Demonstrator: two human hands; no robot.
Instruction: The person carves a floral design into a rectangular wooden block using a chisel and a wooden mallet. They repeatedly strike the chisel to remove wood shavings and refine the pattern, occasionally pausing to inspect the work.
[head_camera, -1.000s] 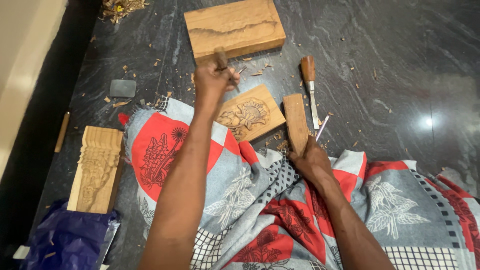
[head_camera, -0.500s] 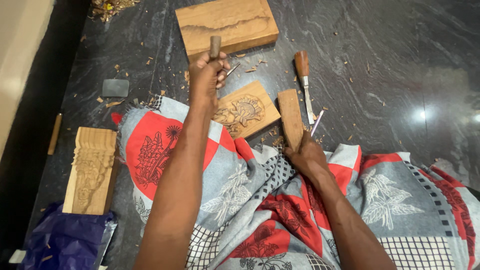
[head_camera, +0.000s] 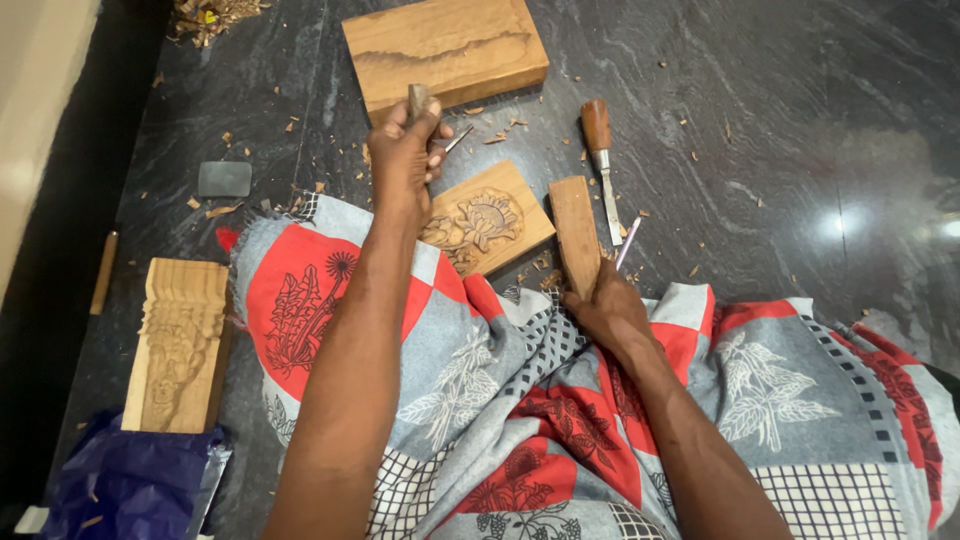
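Just above the person's lap, on the dark stone floor (head_camera: 780, 120), lies a small wooden block with a flower carved into it (head_camera: 487, 218). One corner of the block sits at the edge of the red and grey patterned cloth (head_camera: 470, 370) that covers the lap.

Over the block's left corner is the left hand (head_camera: 405, 160). Its fingers are curled tight around a chisel (head_camera: 428, 112). The wooden handle top sticks out above the fist, and the thin metal tip pokes out to the right, above the block (you cannot tell if the tip touches anything).

To the right of the block is the right hand (head_camera: 605, 310). Its fingers are wrapped around the bottom end of a flat wooden mallet (head_camera: 575, 235), which lies on the floor and points away from the person. The mallet sits just beside the carved block.

Right of the mallet lies another chisel with a brown handle (head_camera: 601, 160), and a thin metal tool (head_camera: 628, 243) lies near it. Beyond the left hand rests a big plain wooden slab (head_camera: 445, 50). Little wood chips are scattered all around.

Far to the left lie a tall carved wooden piece (head_camera: 178, 345), a small grey stone (head_camera: 224, 179) and a crumpled blue bag (head_camera: 125, 485).
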